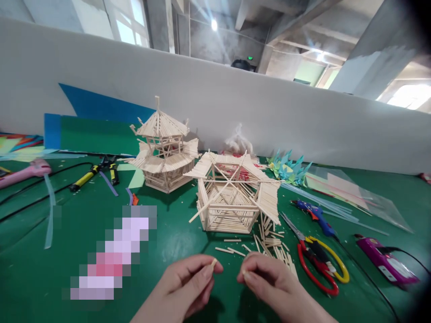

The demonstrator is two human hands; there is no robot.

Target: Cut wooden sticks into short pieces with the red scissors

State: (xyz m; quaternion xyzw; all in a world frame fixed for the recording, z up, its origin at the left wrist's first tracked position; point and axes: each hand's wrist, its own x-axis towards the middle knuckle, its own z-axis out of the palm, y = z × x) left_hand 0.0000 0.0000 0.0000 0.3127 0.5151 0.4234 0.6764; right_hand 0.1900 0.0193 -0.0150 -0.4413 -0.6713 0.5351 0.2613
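My left hand (188,280) is closed in a pinch on a short wooden stick (213,264) near the table's front edge. My right hand (269,280) is also pinched shut, with a small piece of stick at its fingertips (244,272). Just beyond both hands stands an unfinished hexagonal stick house (232,193) with a partial roof. Loose sticks (272,244) lie in a heap at its right foot. A finished two-tier stick pagoda (163,150) stands behind it to the left.
The green table (175,242) holds red-and-yellow scissors (318,262), a blue glue gun (314,215), a purple tool (385,260), yellow-handled pliers (92,172), a pink tool (25,172), black cables and paper cranes (289,168). A white partition (235,103) runs along the back.
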